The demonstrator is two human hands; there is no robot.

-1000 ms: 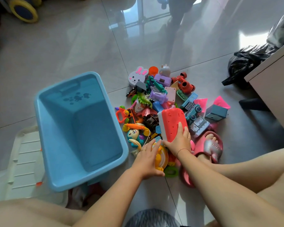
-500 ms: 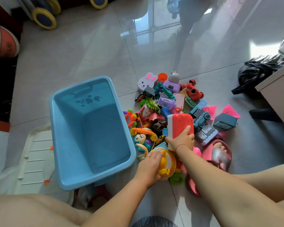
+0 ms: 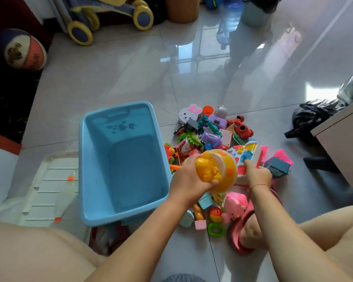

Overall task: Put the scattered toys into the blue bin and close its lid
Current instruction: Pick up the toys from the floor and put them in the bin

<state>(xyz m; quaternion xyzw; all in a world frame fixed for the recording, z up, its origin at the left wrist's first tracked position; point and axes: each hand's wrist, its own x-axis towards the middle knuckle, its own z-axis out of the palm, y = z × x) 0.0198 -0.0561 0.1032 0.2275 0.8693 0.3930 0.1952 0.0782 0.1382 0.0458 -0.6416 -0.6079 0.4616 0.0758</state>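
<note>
Low over the floor (image 3: 130, 78), left hand (image 3: 189, 178) and right hand (image 3: 257, 176) each hold a toy by the blue bin (image 3: 102, 159).
Left hand curls round a yellow round toy (image 3: 216, 169), raised near the bin's right rim, seemingly ready to swing across; right hand grips a red-and-white button toy (image 3: 247, 157). Beyond them the toy pile (image 3: 208, 131) lies just right of the empty bin, whose pale lid (image 3: 49, 180) rests flat at its left, keeping the mouth free.

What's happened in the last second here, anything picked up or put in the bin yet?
The left hand has gripped the yellow round toy and lifted it off the pile. The right hand, holding the red toy, has raised and turned it so its colourful face shows. The blue bin remains empty, and its white lid lies beside it as before.
</note>
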